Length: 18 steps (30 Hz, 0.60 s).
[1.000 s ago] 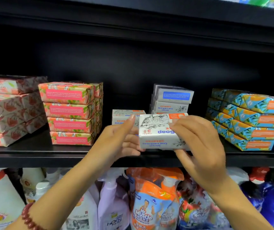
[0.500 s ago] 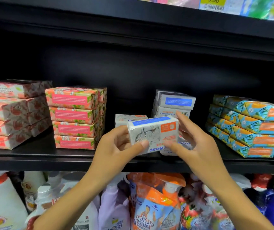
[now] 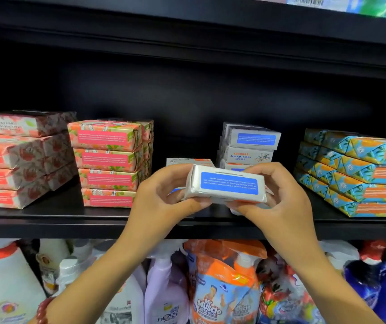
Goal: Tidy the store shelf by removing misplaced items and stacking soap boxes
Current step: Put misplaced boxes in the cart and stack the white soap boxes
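My left hand (image 3: pixel 164 192) and right hand (image 3: pixel 278 197) each grip one end of a white soap box (image 3: pixel 227 183), blue label toward me, over the black shelf (image 3: pixel 47 220). Behind my right hand: white box stack (image 3: pixel 250 146). Left of my left hand: pink boxes (image 3: pixel 107 160). Below my wrists: cleaner bottles (image 3: pixel 222 288).

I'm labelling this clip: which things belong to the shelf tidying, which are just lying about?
Job: held white soap box, left hand, right hand, white soap box stack.
Lying about: pink soap boxes, blue-orange soap boxes, Mr Muscle pouch.
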Tool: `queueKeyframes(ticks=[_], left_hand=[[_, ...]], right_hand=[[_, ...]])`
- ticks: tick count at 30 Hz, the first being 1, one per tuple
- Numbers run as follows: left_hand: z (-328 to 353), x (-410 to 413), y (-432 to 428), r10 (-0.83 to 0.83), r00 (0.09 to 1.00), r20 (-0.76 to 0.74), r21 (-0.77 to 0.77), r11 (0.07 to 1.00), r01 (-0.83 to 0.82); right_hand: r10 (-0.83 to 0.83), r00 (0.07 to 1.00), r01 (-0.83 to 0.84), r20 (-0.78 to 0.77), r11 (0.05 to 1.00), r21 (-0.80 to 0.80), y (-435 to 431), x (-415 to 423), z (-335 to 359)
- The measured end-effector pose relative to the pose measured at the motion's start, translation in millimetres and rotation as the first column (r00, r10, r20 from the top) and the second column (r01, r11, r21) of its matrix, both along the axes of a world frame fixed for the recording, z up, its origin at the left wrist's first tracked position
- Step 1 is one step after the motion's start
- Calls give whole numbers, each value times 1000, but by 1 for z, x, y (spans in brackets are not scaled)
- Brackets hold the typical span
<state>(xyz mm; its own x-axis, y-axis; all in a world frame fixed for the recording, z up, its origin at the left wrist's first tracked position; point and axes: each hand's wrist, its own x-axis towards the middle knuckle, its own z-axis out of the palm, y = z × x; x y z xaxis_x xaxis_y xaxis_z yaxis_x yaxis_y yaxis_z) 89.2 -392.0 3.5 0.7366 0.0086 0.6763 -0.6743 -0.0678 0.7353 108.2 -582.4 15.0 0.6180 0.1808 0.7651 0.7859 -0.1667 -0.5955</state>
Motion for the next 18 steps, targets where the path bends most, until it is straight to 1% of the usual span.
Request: queueKeyframes(ticks=[2, 4, 7, 9, 10, 11, 12, 14, 15, 16, 17, 18], left_hand=[[2, 2, 0, 3, 1000, 15, 4, 1000, -3], [4, 2, -1, 13, 1000, 23, -4, 1000, -13], [6, 2, -3, 27, 998, 52, 42, 999, -30], [2, 7, -2, 90, 996, 27, 94, 991, -92], [-3, 11, 0, 163, 987, 6, 150, 975, -162], [-8, 16, 2, 248, 969, 5, 249, 938, -241], [-13, 20, 3, 324, 946, 24, 375, 874, -309], [-21, 25, 1, 397, 913, 91, 612, 701, -365], [-24, 27, -1, 405, 905, 128, 691, 618, -375], [-25, 28, -3, 408, 897, 168, 737, 553, -389], [-25, 29, -4, 409, 891, 200, 759, 511, -404], [-25, 30, -5, 407, 887, 219, 768, 489, -414]], right_hand=[[9, 1000, -9, -23, 1000, 8, 0, 2, -4], [39, 996, -36, -84, 999, 33, -1, 4, -8], [42, 990, -33, -135, 997, 63, -8, 4, -14], [14, 988, 1, -153, 995, 96, -18, 3, -15], [-2, 987, 19, -158, 994, 107, -24, 3, -15], [-25, 986, 44, -165, 992, 115, -30, 3, -16], [-57, 984, 78, -170, 990, 121, -38, 4, -16], [-139, 973, 165, -185, 977, 136, -54, 7, -17], [-187, 963, 217, -195, 965, 144, -61, 7, -17], [-234, 951, 267, -203, 952, 152, -69, 8, -17], [-273, 938, 310, -213, 936, 164, -75, 9, -16], [-306, 926, 346, -220, 922, 172, -81, 9, -15]])
